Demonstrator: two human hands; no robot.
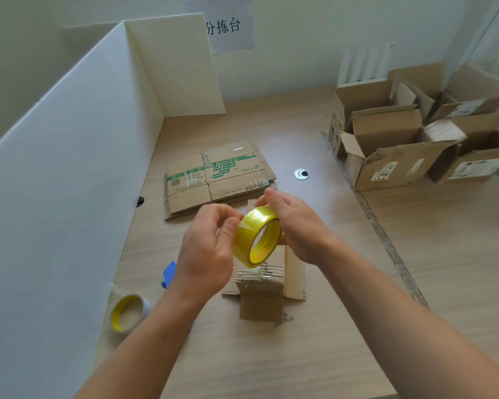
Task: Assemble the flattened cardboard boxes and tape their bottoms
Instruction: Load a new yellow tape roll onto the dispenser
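One yellow tape roll (257, 237) is held between both hands: the right hand (297, 228) curls its fingers round the far side, while the left hand (206, 249) pinches thumb and fingers together at the roll's near edge. Just beneath those fingers a small cardboard box (261, 300) lies on the table (329, 326), with flattened boxes (218, 177) beyond the fingertips and a second tape roll (127, 312) left of them.

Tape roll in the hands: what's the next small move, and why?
Probably peel the free end off the tape roll and draw out a short strip. The right hand grips the roll, the left hand pinches at its outer wrap, and no strip is pulled out yet. The small cardboard box lies right below the hands, likely next to be taped.
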